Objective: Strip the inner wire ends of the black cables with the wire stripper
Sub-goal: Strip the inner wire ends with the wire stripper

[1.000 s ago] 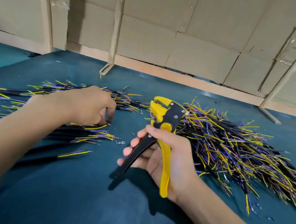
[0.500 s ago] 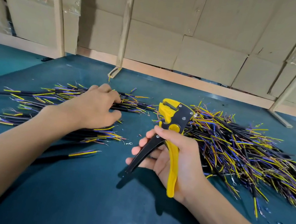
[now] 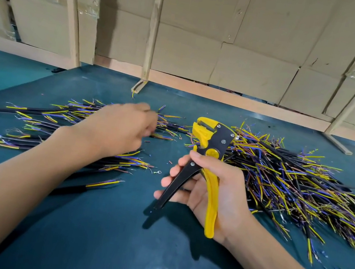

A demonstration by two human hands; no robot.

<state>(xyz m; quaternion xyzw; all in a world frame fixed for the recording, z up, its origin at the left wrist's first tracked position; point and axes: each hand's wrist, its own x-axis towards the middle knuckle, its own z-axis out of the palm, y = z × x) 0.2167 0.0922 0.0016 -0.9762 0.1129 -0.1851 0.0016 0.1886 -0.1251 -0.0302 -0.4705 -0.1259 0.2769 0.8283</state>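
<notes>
- The right hand (image 3: 211, 193) holds the wire stripper (image 3: 207, 162) above the green table (image 3: 97, 238), palm turned up and toward the camera.
- The thumb lies across the tool just below its round yellow knob, and the yellow handle runs down along the palm to the wrist.
- The fingers reach under the black handle, which stands away from the yellow one, so the two handles are spread apart.
- The head of the wire stripper points up and away from the person, and nothing sits in its mouth as far as the view shows.
- The left hand (image 3: 119, 129) is over the left pile of cables (image 3: 40, 126), back of the hand up, knuckles toward the far side of the table.
- That hand is blurred; its fingers look curled down among the cable ends, but I cannot tell whether they hold a cable or nothing.
- The left pile is a loose spread of black cables with yellow, blue and purple inner wires showing at their ends, lying mostly side to side.
- One single cable (image 3: 94, 185) lies apart from the pile, nearer the person, below the left forearm.
- The right pile of cables (image 3: 298, 188) is larger and denser, just behind and to the right of the right hand, fanning out toward the right edge.
- Small bits of cut insulation (image 3: 170, 162) dot the table between the two hands.
- Cardboard boxes (image 3: 254, 53) and wooden posts (image 3: 153, 25) stand along the far edge of the table.
</notes>
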